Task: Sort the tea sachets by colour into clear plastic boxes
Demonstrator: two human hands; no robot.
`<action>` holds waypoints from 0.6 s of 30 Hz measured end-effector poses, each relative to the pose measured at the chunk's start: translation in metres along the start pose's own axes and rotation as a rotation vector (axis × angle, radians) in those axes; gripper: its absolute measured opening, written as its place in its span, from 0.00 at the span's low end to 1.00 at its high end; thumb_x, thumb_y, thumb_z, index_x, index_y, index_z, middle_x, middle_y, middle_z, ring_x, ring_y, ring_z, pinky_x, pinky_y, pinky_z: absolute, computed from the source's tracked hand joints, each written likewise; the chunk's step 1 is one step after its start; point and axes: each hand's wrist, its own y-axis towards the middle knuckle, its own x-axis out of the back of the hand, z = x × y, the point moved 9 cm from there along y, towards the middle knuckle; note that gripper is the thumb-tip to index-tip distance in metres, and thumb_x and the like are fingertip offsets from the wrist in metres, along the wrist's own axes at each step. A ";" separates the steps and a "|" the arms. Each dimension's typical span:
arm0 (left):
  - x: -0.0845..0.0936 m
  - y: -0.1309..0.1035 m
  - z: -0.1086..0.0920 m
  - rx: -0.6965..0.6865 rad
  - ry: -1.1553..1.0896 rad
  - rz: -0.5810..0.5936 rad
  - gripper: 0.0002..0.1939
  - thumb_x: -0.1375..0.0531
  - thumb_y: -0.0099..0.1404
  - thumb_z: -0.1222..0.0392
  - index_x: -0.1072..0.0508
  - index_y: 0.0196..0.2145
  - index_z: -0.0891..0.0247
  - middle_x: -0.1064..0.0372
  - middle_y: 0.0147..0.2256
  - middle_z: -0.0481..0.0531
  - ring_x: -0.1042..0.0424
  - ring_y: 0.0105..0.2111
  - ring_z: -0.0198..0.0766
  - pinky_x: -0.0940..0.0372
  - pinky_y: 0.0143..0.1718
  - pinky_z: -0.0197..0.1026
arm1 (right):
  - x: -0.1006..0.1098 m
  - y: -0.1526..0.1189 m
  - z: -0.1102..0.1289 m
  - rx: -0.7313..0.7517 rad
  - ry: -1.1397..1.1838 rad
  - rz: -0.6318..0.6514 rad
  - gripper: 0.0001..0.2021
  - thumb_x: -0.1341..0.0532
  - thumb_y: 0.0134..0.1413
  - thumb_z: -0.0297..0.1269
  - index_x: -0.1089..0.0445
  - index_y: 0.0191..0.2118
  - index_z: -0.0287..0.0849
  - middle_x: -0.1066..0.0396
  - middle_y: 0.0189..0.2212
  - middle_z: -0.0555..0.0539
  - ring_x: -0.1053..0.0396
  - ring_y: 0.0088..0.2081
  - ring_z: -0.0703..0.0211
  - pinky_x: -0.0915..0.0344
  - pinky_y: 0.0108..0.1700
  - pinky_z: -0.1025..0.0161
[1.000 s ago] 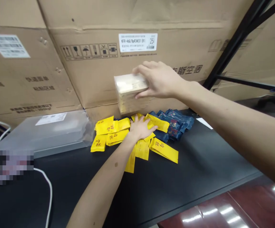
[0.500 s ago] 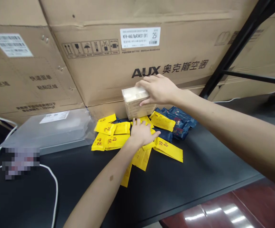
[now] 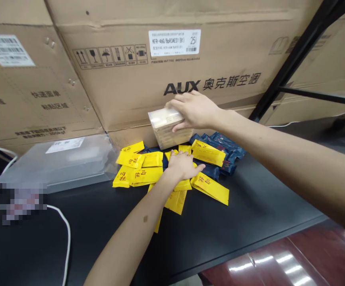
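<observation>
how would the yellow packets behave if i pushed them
The yellow packets would probably slide over one another, since they overlap loosely. Looking thin at the edges, they may bend or crumple. Rolling seems unlikely, given their flat shape.

Head cam looks fwd & down, close in, at yellow pkts (image 3: 147, 176) w/ cartons (image 3: 115, 93) behind, far-R edge prob. blurred.

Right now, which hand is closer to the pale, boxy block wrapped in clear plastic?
Right: the right hand holds the block; the left hand is lower, in front, over flat yellow packets.
</observation>
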 end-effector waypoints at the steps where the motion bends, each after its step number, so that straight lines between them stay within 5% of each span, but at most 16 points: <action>1: 0.001 -0.002 0.000 -0.010 -0.003 -0.005 0.36 0.56 0.66 0.32 0.28 0.54 0.62 0.34 0.59 0.62 0.38 0.60 0.56 0.53 0.64 0.65 | -0.001 0.001 0.001 0.008 0.000 0.003 0.32 0.38 0.53 0.59 0.35 0.58 0.45 0.32 0.53 0.42 0.36 0.52 0.44 0.47 0.52 0.53; 6: 0.002 -0.010 -0.002 -0.054 -0.022 -0.030 0.33 0.53 0.67 0.35 0.26 0.51 0.62 0.30 0.55 0.60 0.36 0.58 0.54 0.52 0.64 0.63 | -0.011 0.000 -0.009 -0.028 0.003 0.021 0.33 0.38 0.52 0.60 0.36 0.58 0.44 0.31 0.53 0.40 0.35 0.52 0.43 0.45 0.52 0.52; 13: 0.006 -0.019 -0.005 -0.094 -0.019 -0.076 0.28 0.51 0.68 0.39 0.25 0.47 0.62 0.27 0.51 0.58 0.33 0.55 0.52 0.51 0.64 0.62 | -0.033 0.001 -0.056 -0.152 0.054 0.086 0.37 0.36 0.47 0.63 0.36 0.58 0.44 0.29 0.51 0.39 0.32 0.49 0.42 0.39 0.49 0.50; 18: 0.029 -0.028 -0.001 -0.088 -0.012 -0.220 0.20 0.51 0.71 0.47 0.25 0.44 0.59 0.26 0.49 0.54 0.34 0.54 0.46 0.48 0.63 0.52 | -0.032 0.003 -0.067 -0.208 0.026 0.082 0.38 0.33 0.45 0.59 0.36 0.59 0.43 0.33 0.54 0.36 0.36 0.54 0.37 0.40 0.54 0.45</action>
